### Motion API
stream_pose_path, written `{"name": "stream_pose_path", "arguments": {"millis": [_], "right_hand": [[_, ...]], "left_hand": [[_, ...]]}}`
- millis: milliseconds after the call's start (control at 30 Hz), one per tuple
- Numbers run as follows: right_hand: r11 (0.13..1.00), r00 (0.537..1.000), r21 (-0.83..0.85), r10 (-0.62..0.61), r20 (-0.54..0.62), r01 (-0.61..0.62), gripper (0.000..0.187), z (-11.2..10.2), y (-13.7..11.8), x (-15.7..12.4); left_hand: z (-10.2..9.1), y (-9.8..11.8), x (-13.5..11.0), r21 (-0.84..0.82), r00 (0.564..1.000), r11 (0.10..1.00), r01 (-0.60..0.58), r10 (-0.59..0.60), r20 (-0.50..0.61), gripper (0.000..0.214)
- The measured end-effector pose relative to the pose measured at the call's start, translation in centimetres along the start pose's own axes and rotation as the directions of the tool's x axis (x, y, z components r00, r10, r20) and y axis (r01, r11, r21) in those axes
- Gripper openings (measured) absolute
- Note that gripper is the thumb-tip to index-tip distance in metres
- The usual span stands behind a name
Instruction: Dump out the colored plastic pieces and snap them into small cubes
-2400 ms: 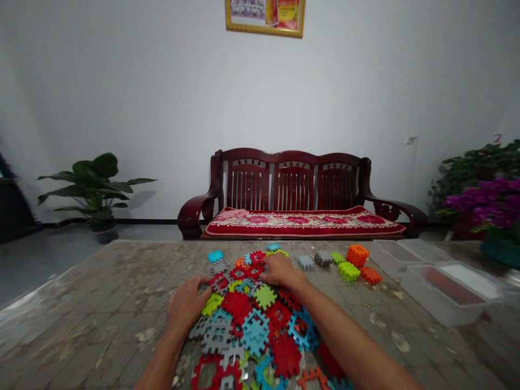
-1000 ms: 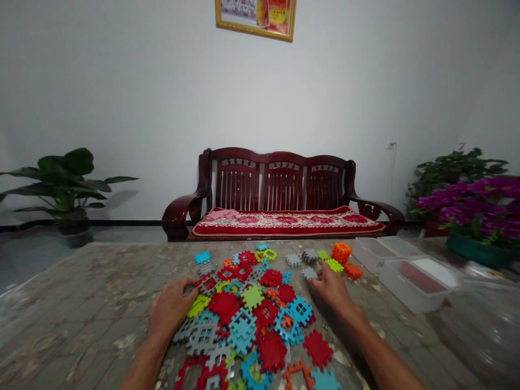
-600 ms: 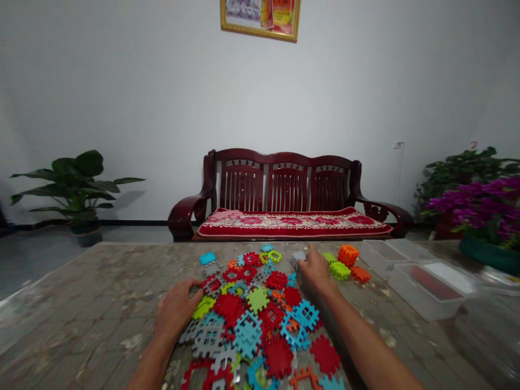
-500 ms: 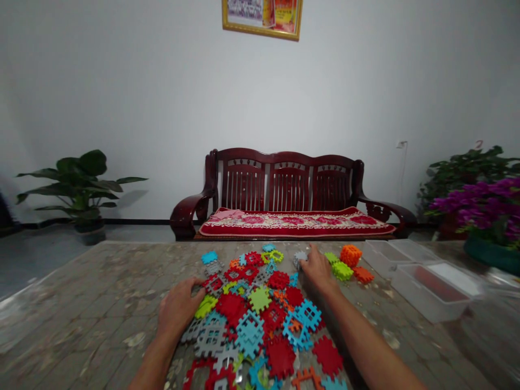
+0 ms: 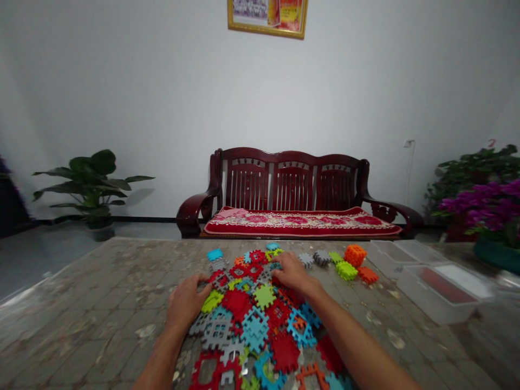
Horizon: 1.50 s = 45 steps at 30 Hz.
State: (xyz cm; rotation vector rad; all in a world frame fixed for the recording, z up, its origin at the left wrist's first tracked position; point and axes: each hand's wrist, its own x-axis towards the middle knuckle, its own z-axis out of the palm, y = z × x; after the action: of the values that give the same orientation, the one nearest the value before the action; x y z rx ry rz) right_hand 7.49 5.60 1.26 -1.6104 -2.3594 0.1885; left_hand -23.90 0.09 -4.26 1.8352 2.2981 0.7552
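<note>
Several flat plastic interlocking tiles with notched edges lie in a loose pile, among them a red tile [image 5: 236, 304], a light green tile [image 5: 264, 296] and a pale blue tile [image 5: 255, 328]. My left hand [image 5: 187, 299] rests at the pile's left edge, thumb and fingers apart, beside a lime tile [image 5: 212, 301] and a grey-and-red tile. My right hand [image 5: 291, 272] reaches over the pile's far right part, fingers and thumb apart, close to small teal and grey tiles. I see nothing held there; its fingertips partly cover those tiles.
Behind the right hand lie grey tiles [image 5: 322, 257], a lime stack [image 5: 346, 270] and an orange cube [image 5: 355, 254]. Clear plastic boxes [image 5: 436, 303] stand at the right of the patterned table [image 5: 122, 303]. A wooden bench [image 5: 292, 179] stands beyond.
My right hand has moved left, away from the grey tiles at the far right and over the pile. Those grey tiles now lie uncovered. My left hand stays about where it was.
</note>
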Motion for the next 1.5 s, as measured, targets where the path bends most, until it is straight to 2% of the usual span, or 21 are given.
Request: {"name": "stream_pose_path", "arguments": {"millis": [133, 233, 367, 500, 633, 767, 867, 1000, 1200, 1333, 1500], "right_hand": [[0.990, 0.995, -0.128, -0.047, 0.091, 0.059, 0.039, 0.7, -1.4, 1.1], [0.990, 0.994, -0.124, -0.060, 0.093, 0.071, 0.038, 0.8, -1.6, 1.2], [1.000, 1.000, 0.019, 0.016, 0.014, -0.016, 0.036, 1.1, -1.9, 1.0], [0.955, 0.993, 0.294, 0.065, -0.096, -0.034, 0.031, 1.5, -1.8, 0.7], [0.878, 0.955, 0.478, 0.169, -0.245, -0.033, 0.027, 0.9, 0.3, -0.5], [0.830, 0.905, 0.541, 0.324, -0.276, -0.132, 0.029, -0.6, 5.0, -3.0], [0.816, 0.877, 0.518, 0.421, -0.232, -0.255, 0.028, -1.5, 8.5, -5.2], [0.865, 0.877, 0.389, 0.423, -0.226, -0.317, 0.036, -1.6, 10.9, -7.8], [0.897, 0.851, 0.193, 0.439, -0.286, -0.398, 0.050, -0.3, 10.4, -10.7], [0.887, 0.854, 0.061, 0.458, -0.247, -0.458, 0.061, -0.1, 9.7, -11.7], [0.883, 0.864, -0.041, 0.448, -0.229, -0.468, 0.056, -0.3, 9.5, -11.9]], "left_hand": [[-0.2, 0.3, -0.1, 0.008, 1.000, 1.000, 0.019, -0.019, 0.009, 0.027], [-0.3, 0.4, -0.1, 0.005, 0.999, 1.000, 0.019, -0.019, 0.025, 0.027], [-0.4, 0.4, -0.1, -0.005, 1.000, 1.000, 0.019, -0.018, 0.020, 0.027], [-0.5, 0.4, -0.2, -0.013, 1.000, 1.000, 0.013, -0.012, 0.012, 0.028], [-0.5, 0.5, -0.2, -0.007, 1.000, 1.000, 0.016, -0.016, 0.016, 0.028], [-0.4, 0.2, -0.1, 0.015, 1.000, 1.000, -0.015, 0.015, 0.007, 0.030], [-0.3, 0.1, 0.0, 0.021, 1.000, 0.999, -0.031, 0.031, 0.006, 0.032], [-0.4, 0.1, 0.1, 0.034, 0.999, 0.999, -0.021, 0.020, 0.029, 0.035], [-0.3, -0.2, 0.4, 0.057, 0.999, 0.998, -0.026, 0.024, 0.046, 0.036], [-0.1, -0.4, 0.6, 0.063, 0.998, 0.998, -0.018, 0.013, 0.067, 0.037], [-0.1, -0.3, 0.5, 0.067, 0.999, 0.997, -0.022, 0.019, 0.049, 0.037]]}}
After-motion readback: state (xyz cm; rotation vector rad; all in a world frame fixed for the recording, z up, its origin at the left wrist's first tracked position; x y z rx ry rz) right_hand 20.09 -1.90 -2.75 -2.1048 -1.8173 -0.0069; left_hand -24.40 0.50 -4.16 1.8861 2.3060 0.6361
